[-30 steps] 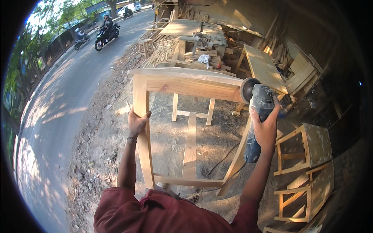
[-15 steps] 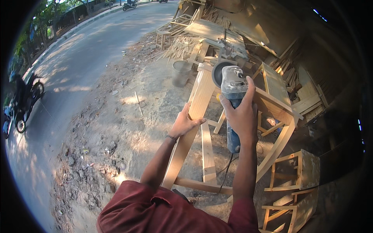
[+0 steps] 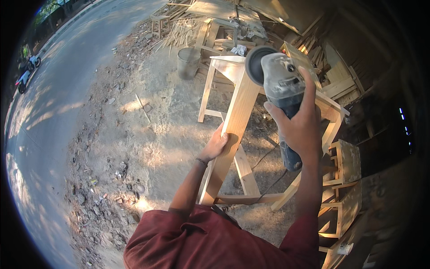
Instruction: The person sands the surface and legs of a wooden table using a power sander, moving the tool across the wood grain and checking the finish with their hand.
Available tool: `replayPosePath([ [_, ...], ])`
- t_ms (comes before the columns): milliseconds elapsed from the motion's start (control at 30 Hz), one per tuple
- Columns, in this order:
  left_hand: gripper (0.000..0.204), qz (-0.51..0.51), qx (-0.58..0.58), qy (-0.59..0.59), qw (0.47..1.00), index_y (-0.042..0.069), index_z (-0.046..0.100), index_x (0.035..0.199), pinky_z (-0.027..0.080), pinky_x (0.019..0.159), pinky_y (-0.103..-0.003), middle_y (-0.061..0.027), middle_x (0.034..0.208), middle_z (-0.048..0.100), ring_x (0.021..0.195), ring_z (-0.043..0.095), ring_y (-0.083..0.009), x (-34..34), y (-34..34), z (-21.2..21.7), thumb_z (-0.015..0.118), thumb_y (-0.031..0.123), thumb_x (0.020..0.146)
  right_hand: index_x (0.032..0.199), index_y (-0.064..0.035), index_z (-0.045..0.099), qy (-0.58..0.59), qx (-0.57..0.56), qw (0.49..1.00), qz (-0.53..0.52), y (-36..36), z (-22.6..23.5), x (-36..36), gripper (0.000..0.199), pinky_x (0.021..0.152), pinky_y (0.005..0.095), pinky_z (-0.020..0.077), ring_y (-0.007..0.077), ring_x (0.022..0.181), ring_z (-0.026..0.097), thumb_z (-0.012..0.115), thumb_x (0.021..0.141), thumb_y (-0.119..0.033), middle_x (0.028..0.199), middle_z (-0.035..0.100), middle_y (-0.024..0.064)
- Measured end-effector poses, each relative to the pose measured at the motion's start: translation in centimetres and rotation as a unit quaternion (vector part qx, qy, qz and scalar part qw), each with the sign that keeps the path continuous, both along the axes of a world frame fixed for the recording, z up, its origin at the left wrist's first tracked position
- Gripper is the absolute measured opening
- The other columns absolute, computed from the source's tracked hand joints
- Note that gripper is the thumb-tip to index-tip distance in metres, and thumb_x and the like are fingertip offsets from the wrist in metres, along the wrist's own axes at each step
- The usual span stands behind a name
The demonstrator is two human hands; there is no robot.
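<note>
Pale wooden table frame (image 3: 237, 112) stands on the dirt, its near leg clasped by the left hand (image 3: 218, 144). Right hand (image 3: 299, 125) is clenched around an angle grinder (image 3: 277, 85), disc just above that grip. Its cord (image 3: 268, 179) trailing below could snag, jerking the disc toward the fingers.

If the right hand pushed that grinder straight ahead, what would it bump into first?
Most likely the wooden table frame. The right hand points the grinder up the picture, disc against the frame's top. Depth is hard to judge, so it may already touch.
</note>
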State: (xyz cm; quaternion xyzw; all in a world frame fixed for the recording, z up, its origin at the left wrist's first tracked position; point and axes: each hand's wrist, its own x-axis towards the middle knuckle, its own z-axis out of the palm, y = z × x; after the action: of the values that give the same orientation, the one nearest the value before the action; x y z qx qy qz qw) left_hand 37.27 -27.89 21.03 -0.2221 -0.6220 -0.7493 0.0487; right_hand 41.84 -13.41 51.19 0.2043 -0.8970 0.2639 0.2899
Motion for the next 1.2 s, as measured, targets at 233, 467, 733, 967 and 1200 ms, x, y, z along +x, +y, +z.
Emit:
replayPosePath([
  [233,0.091,-0.117,0.121,-0.259,0.951,0.002,0.036,0.155,0.034,0.118,-0.041,-0.0179,0.152,0.048,0.141,0.045,-0.0255,-3.8,0.1,0.5,0.024,0.075,0.101,0.153,-0.0081,0.031,-0.057,0.091,0.994,0.024,6.0,-8.5,0.4,0.096,0.092,0.0518,0.0558,0.0472,0.112,0.066,0.086,0.079,-0.032,0.128,0.062,0.0289],
  [467,0.079,-0.244,0.377,-0.39,0.804,0.008,0.043,0.153,0.053,0.103,-0.043,-0.0134,0.144,0.058,0.127,0.061,-0.0265,-0.5,-1.2,-3.5,0.027,0.068,0.105,0.151,-0.0101,0.037,-0.058,0.182,0.971,0.146,6.6,-14.1,2.3,0.094,0.072,0.0502,0.0599,0.0418,0.093,0.072,0.087,0.075,-0.035,0.122,0.065,0.0225],
  [733,0.078,-0.199,0.196,-0.348,0.895,0.009,0.044,0.153,0.049,0.107,-0.042,-0.0144,0.142,0.059,0.126,0.061,-0.0264,4.4,-0.8,-8.6,0.02,0.067,0.106,0.153,-0.0231,0.038,-0.071,0.288,0.936,0.189,6.3,-14.0,2.7,0.094,0.06,0.0443,0.0584,0.0327,0.071,0.069,0.084,0.074,-0.042,0.092,0.059,0.0146],
  [967,0.087,-0.264,0.156,-0.34,0.889,0.007,0.037,0.156,0.047,0.107,-0.048,-0.0228,0.15,0.051,0.13,0.058,-0.0379,4.8,-0.6,-7.8,0.016,0.072,0.103,0.151,-0.0126,0.036,-0.042,0.169,0.979,0.103,5.9,-5.5,-4.5,0.091,0.082,0.054,0.0589,0.046,0.101,0.07,0.086,0.076,-0.032,0.123,0.065,0.0272],
  [1200,0.076,-0.231,0.16,-0.351,0.893,0.002,0.044,0.15,0.05,0.103,-0.046,-0.0212,0.145,0.056,0.124,0.062,-0.0348,4.0,-0.9,-5.3,0.023,0.061,0.106,0.151,-0.0146,0.035,-0.055,0.184,0.975,0.109,6.1,-10.2,-1.8,0.095,0.075,0.0508,0.0604,0.0427,0.095,0.072,0.087,0.074,-0.033,0.115,0.067,0.0238],
])
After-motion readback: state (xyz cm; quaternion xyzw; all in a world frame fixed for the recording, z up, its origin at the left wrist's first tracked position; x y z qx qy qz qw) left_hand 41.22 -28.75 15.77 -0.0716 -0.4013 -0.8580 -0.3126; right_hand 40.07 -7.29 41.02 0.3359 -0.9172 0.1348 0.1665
